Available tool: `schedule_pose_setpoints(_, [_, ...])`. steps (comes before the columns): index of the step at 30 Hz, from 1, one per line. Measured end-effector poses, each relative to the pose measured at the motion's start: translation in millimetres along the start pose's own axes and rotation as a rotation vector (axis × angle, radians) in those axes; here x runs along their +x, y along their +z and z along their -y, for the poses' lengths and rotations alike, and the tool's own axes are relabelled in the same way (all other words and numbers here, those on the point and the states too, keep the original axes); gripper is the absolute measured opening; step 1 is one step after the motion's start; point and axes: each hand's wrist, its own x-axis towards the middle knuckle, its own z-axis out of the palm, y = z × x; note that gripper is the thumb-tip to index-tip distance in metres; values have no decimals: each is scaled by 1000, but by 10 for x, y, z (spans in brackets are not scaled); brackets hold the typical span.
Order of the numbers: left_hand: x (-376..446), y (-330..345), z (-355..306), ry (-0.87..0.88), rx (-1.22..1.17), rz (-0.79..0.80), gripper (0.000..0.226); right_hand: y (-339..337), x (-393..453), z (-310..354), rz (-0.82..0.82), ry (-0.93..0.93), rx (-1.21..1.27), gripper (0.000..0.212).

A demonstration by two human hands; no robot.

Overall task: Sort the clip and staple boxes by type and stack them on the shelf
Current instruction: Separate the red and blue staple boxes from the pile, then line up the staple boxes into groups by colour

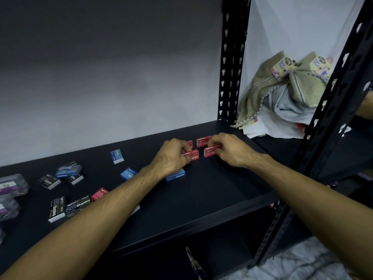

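Looks like we're mid red-sorting here: left hand (171, 156) is pinched shut on a red staple box (192, 155) and right hand (230, 149) grips another red box (211, 151), both at the red cluster around 1 o'clock on the shelf (212, 188). Next I'd guess stack these squarely, then fetch the stray red box (100, 194) at 8 o'clock, with blue boxes (175, 175) and black boxes (57, 209) left to group.

Both hands are working at the back right of the dark shelf (201, 199): the left hand (171, 156) is pinching a red staple box (193, 155), the right hand (228, 149) is gripping another red staple box (210, 151). Blue staple boxes (175, 175) and black staple boxes (77, 205) are lying scattered to the left
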Motion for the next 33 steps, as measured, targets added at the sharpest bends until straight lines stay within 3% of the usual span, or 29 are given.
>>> schedule_pose_setpoints(11, [-141, -189, 68, 54, -19, -131, 38, -85, -63, 65, -55, 38, -111, 41])
schedule_pose_setpoints(18, [-496, -629, 413, 19, 29, -148, 25, -129, -29, 483, -218, -47, -122, 32])
schedule_pose_setpoints(33, [-1790, -1688, 1325, -193, 251, -87, 11, 742, -45, 2093, -6, -384, -30, 19])
